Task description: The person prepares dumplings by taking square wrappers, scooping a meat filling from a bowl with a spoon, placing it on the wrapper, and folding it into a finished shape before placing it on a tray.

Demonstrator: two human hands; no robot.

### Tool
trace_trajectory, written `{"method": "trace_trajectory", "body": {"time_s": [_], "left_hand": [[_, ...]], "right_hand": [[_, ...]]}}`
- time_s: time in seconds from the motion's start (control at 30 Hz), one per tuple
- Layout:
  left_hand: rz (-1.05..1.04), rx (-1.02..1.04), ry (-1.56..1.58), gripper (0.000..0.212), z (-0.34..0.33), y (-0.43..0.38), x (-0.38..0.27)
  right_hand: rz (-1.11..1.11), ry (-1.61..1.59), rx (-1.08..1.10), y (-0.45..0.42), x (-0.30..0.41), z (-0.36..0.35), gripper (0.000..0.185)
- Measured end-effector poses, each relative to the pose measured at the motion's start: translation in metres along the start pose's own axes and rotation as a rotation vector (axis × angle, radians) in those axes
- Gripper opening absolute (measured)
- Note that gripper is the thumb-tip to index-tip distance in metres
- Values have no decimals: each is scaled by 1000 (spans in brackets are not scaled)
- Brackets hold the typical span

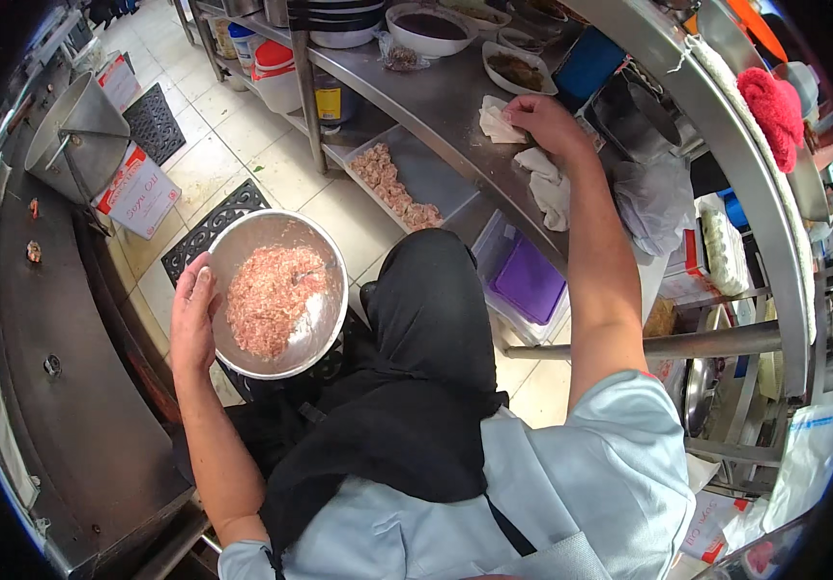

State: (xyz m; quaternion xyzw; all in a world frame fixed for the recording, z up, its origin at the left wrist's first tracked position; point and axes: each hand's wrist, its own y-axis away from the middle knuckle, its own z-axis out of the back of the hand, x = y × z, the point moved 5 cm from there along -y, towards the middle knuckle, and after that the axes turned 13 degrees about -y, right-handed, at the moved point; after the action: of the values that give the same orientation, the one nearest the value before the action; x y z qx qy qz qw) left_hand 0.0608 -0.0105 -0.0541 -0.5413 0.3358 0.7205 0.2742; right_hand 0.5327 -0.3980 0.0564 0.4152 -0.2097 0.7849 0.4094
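My left hand [195, 312] grips the rim of a round metal mixing bowl [328, 308] on its left side. Raw minced meat [268, 301] fills the middle of the bowl, and a small metal utensil's end seems to show at its right edge. Over the stainless steel counter [453, 101], my right hand [550, 127] pinches a crumpled white cloth or paper towel [498, 122]. A second white cloth [545, 190] lies beneath my right forearm, near the counter's edge. Just beyond my right hand sits a white dish of dark food [518, 71].
A tray with pieces of raw meat [395, 185] rests on the lower shelf. Near it stands a clear bin with a purple lid [529, 279]. At left are a dark metal worktop [47, 312], a large pot [76, 130] and a cardboard box [140, 190]. A black mat [217, 217] covers floor tiles.
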Motion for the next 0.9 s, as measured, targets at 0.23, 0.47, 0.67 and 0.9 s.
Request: {"method": "trace_trajectory", "body": {"time_s": [0.23,0.47,0.67,0.9], "left_hand": [[62,17,262,54,-22,-2,4],[103,322,806,89,-85,20,-34],[11,331,1148,82,-87,30,-24],[59,375,1164,86,-79,9,-17]], "right_hand": [[8,-654,-144,-2,17,15,22],[115,-776,331,51,142,-156,15],[-156,-739,770,116,145,-363,16],[-311,-1018,672,98,138,-357,16]]}}
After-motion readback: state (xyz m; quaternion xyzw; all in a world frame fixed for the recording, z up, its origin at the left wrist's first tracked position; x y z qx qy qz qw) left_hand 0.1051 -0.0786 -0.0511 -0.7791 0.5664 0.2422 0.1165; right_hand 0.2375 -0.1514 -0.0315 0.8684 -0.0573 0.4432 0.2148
